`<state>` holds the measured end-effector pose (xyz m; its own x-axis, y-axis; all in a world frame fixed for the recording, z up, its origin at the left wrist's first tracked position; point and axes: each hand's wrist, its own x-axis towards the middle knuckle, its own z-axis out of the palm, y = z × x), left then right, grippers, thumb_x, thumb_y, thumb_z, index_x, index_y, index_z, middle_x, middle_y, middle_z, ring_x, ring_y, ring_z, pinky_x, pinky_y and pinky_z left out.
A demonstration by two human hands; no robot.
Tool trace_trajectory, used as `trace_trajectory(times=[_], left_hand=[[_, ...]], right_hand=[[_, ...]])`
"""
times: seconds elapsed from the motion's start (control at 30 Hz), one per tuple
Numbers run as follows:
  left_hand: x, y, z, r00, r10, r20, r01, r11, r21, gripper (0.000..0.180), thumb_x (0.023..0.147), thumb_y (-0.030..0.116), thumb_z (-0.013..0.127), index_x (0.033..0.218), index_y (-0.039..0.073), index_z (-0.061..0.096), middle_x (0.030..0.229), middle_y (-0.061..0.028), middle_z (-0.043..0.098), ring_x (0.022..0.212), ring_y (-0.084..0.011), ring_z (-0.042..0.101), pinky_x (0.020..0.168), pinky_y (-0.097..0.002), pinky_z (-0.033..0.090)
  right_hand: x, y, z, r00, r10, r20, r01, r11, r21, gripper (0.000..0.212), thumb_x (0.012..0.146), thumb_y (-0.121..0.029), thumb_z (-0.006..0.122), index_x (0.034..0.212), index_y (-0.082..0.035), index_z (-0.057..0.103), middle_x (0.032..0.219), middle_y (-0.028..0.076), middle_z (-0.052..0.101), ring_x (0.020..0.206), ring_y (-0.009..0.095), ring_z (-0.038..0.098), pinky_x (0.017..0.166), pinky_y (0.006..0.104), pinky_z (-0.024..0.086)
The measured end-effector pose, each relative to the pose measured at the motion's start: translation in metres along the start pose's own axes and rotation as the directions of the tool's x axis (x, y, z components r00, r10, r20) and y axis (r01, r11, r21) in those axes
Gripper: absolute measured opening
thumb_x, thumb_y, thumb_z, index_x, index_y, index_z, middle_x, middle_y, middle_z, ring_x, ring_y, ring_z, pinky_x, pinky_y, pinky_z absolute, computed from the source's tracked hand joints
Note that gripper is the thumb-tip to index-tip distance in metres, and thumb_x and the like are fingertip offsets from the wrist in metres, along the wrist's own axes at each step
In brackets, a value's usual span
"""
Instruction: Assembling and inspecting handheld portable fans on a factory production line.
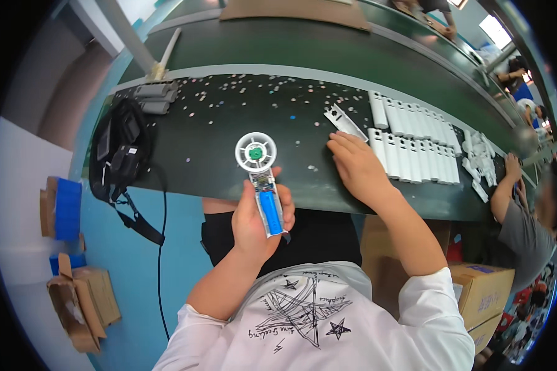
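Note:
My left hand is closed around the handle of a small handheld fan, held over the table's near edge. The fan has a white round head with a green centre. Its handle lies uncovered, with a circuit board and a blue cylindrical battery showing. My right hand rests over the table with its fingers stretched out. Just beyond its fingertips lies a loose white handle shell, hollow side showing; whether the fingers touch it is hard to tell.
Two rows of white handle shells stand to the right, beside a pile of white parts. A black bag with a cable lies at the left. Small round bits dot the dark table. A co-worker's hand is at far right.

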<state>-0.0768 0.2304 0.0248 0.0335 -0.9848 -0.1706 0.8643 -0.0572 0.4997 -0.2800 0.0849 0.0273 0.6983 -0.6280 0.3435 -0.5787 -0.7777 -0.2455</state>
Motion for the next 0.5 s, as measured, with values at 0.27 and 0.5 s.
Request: trace_trajectory(times=[0.27, 0.5], left_hand=[[-0.008, -0.001, 0.002, 0.998, -0.030, 0.053, 0.032, 0.999, -0.032, 0.057, 0.108, 0.046, 0.021, 0.139, 0.004, 0.043, 0.088, -0.0110, 0.060, 0.063, -0.0191, 0.056, 0.052, -0.0323, 0.046], [-0.013, -0.004, 0.002, 0.995, -0.026, 0.094, 0.025, 1.000, 0.013, 0.060, 0.107, 0.049, 0.025, 0.145, 0.006, 0.042, 0.096, -0.0124, 0.062, 0.068, -0.0206, 0.058, 0.051, -0.0335, 0.048]], right_hand=[[0.013, -0.003, -0.001, 0.986, 0.010, -0.166, -0.064, 0.945, -0.320, 0.033, 0.082, 0.004, 0.063, 0.113, -0.004, 0.064, 0.127, 0.020, 0.058, 0.119, 0.038, 0.055, 0.098, 0.0381, 0.048], [0.018, -0.033, -0.016, 0.915, 0.383, 0.128, -0.402, 0.842, 0.359, 0.032, 0.083, -0.004, 0.067, 0.115, -0.005, 0.066, 0.128, 0.020, 0.060, 0.115, 0.038, 0.060, 0.095, 0.0349, 0.050]])
